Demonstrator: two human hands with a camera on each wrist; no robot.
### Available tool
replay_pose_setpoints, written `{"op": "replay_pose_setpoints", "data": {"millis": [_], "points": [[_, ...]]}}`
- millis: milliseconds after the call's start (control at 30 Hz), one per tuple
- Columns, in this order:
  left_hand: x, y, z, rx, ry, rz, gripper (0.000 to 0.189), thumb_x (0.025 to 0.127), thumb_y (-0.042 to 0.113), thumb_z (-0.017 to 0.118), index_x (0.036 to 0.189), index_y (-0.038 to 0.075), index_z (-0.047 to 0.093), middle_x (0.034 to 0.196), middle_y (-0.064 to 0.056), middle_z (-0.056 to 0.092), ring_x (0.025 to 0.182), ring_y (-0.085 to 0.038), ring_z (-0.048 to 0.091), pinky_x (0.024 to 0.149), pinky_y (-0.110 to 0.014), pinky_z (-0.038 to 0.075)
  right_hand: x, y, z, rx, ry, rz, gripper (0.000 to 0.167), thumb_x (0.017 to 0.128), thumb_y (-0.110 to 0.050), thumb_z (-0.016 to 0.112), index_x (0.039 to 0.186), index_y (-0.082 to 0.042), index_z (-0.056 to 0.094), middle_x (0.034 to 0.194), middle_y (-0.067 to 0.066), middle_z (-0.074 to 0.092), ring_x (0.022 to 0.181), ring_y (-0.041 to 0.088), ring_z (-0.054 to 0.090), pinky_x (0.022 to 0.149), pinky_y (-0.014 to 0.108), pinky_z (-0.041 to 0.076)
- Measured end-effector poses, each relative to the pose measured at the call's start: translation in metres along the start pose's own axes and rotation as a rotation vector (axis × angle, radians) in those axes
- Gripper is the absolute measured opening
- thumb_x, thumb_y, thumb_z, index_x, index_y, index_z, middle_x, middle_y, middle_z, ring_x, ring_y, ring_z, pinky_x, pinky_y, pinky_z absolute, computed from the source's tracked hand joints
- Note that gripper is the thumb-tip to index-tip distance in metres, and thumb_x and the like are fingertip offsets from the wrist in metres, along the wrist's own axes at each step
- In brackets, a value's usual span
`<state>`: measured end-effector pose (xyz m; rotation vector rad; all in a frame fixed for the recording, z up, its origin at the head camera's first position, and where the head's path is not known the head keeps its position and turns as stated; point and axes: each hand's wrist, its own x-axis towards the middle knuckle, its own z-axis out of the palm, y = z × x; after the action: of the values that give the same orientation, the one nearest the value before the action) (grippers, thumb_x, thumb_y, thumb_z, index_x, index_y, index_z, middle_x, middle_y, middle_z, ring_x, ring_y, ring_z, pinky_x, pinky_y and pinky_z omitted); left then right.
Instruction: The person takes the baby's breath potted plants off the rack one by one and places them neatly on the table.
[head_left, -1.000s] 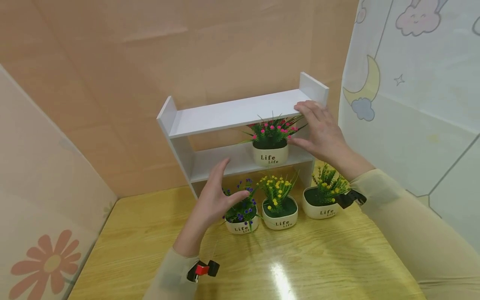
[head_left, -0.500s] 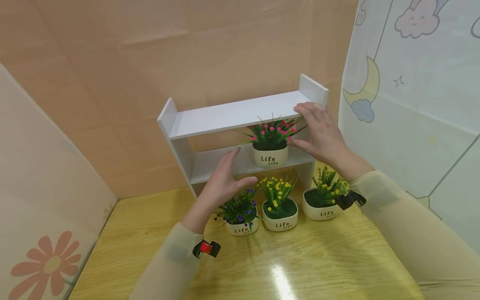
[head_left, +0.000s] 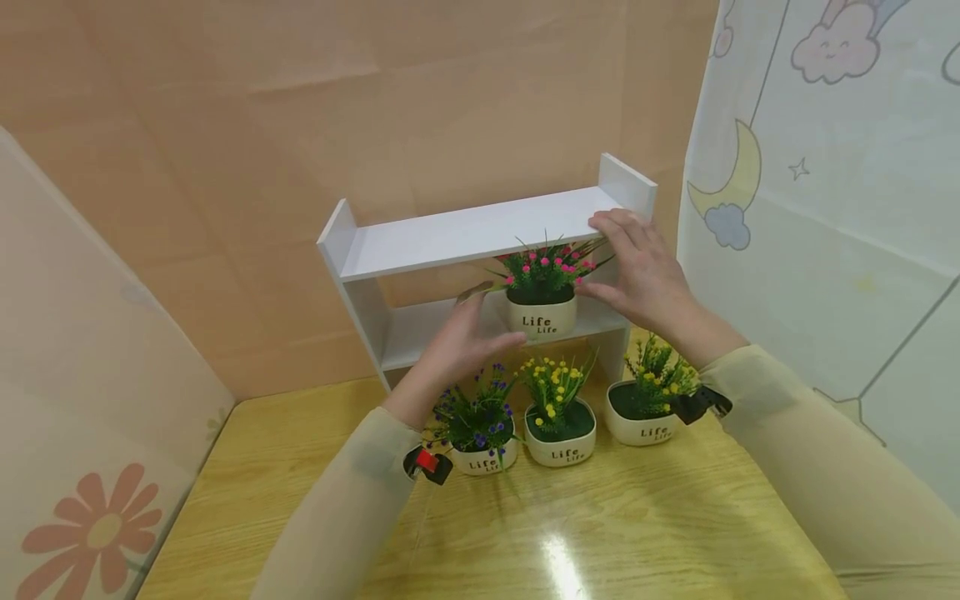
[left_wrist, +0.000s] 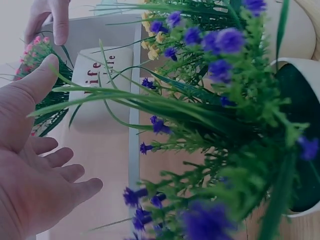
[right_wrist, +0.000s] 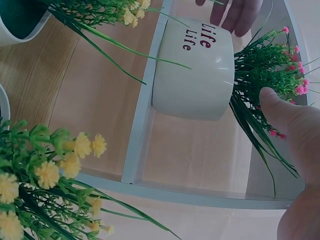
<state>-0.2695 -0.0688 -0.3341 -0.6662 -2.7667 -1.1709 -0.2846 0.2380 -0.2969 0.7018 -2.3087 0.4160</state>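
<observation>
A cream pot of pink flowers (head_left: 542, 318), marked "Life", stands upright on the middle board of a white shelf unit (head_left: 465, 237). My left hand (head_left: 459, 340) is at the pot's left side, thumb and fingers spread apart; the left wrist view shows its palm with nothing in it. On the right, my right hand (head_left: 647, 271) has its fingertips at the front edge of the top board. Its thumb (right_wrist: 275, 106) lies against the pink flowers and leaves in the right wrist view.
In front of the shelf unit, on the wooden table (head_left: 480, 533), stand a pot of purple flowers (head_left: 483, 458) and two pots of yellow flowers, one central (head_left: 562, 447) and one right (head_left: 641, 427). The purple flowers sit just below my left forearm. Fabric walls enclose the table.
My left hand has moved up and to the right, from over the purple flowers to the left side of the pink flower pot. The right hand has stayed in place.
</observation>
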Motion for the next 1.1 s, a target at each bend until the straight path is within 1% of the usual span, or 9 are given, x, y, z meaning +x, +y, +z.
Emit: {"op": "replay_pose_setpoints", "data": {"millis": [200,300,333,367,467,567,733,900,1100], "points": [[0.013,0.002,0.004,-0.031,-0.039,-0.047,0.106,0.099,0.051,0.083,0.177,0.012,0.021,0.183,-0.008,0.017,0.166,-0.033,0.026,0.129,-0.055,0.034,-0.001,-0.001,-0.001,-0.003,-0.015,0.004,0.097,0.085,-0.025,0.099,0.160,0.001,0.044,0.164,0.023,0.043,0.156,0.045,0.033,0.134,0.053,0.019],[0.021,0.002,0.007,-0.039,-0.044,-0.036,0.106,0.099,0.047,0.084,0.177,0.011,0.021,0.183,-0.012,0.020,0.164,-0.035,0.030,0.128,-0.054,0.036,-0.002,-0.001,-0.001,-0.003,-0.011,0.000,0.096,0.085,-0.024,0.099,0.160,0.001,0.044,0.164,0.023,0.044,0.155,0.045,0.033,0.134,0.053,0.019],[0.024,0.002,0.008,-0.048,-0.043,-0.026,0.105,0.099,0.046,0.085,0.176,0.011,0.023,0.181,-0.013,0.023,0.163,-0.036,0.033,0.128,-0.054,0.037,-0.002,-0.001,-0.001,-0.005,-0.010,0.000,0.096,0.085,-0.024,0.099,0.160,0.001,0.044,0.164,0.023,0.044,0.155,0.045,0.033,0.135,0.053,0.019],[0.026,0.001,0.010,-0.056,-0.048,-0.018,0.100,0.099,0.045,0.085,0.174,0.011,0.030,0.177,-0.014,0.033,0.159,-0.036,0.039,0.126,-0.053,0.039,-0.002,-0.001,-0.001,-0.004,-0.010,0.000,0.096,0.085,-0.024,0.099,0.160,0.001,0.044,0.164,0.023,0.044,0.155,0.045,0.033,0.135,0.053,0.018],[0.032,0.001,0.014,-0.075,-0.071,0.015,0.076,0.099,0.040,0.086,0.162,0.011,0.052,0.156,-0.013,0.061,0.143,-0.033,0.059,0.118,-0.050,0.048,-0.002,-0.002,-0.001,0.000,-0.009,-0.004,0.095,0.085,-0.024,0.098,0.160,0.001,0.045,0.163,0.023,0.045,0.155,0.045,0.034,0.135,0.054,0.018],[0.037,0.000,0.018,-0.095,-0.084,0.045,0.053,0.101,0.036,0.085,0.146,0.014,0.068,0.133,-0.008,0.074,0.127,-0.027,0.067,0.111,-0.048,0.053,-0.003,-0.003,-0.002,0.004,-0.005,-0.009,0.095,0.086,-0.025,0.098,0.159,0.001,0.045,0.163,0.023,0.045,0.155,0.045,0.034,0.135,0.054,0.018],[0.041,0.001,0.022,-0.136,-0.048,0.049,0.063,0.101,0.035,0.085,0.155,0.017,0.059,0.139,-0.005,0.071,0.134,-0.027,0.064,0.117,-0.049,0.049,-0.002,-0.004,-0.002,0.001,0.004,-0.018,0.095,0.085,-0.025,0.099,0.159,0.001,0.045,0.163,0.023,0.045,0.155,0.045,0.034,0.134,0.056,0.018],[0.046,0.001,0.027,-0.200,0.008,0.059,0.083,0.098,0.033,0.088,0.166,0.016,0.044,0.156,-0.007,0.059,0.147,-0.028,0.054,0.124,-0.049,0.042,-0.001,-0.003,-0.001,-0.001,0.006,-0.017,0.095,0.085,-0.024,0.099,0.159,0.001,0.045,0.163,0.023,0.045,0.156,0.044,0.034,0.134,0.056,0.019],[0.053,0.004,0.031,-0.255,0.035,0.104,0.083,0.096,0.025,0.090,0.165,0.012,0.047,0.162,-0.008,0.054,0.150,-0.027,0.051,0.126,-0.047,0.040,-0.002,-0.004,-0.003,-0.002,0.007,-0.014,0.096,0.085,-0.024,0.099,0.160,0.000,0.045,0.164,0.022,0.045,0.156,0.044,0.034,0.135,0.056,0.017]]}}
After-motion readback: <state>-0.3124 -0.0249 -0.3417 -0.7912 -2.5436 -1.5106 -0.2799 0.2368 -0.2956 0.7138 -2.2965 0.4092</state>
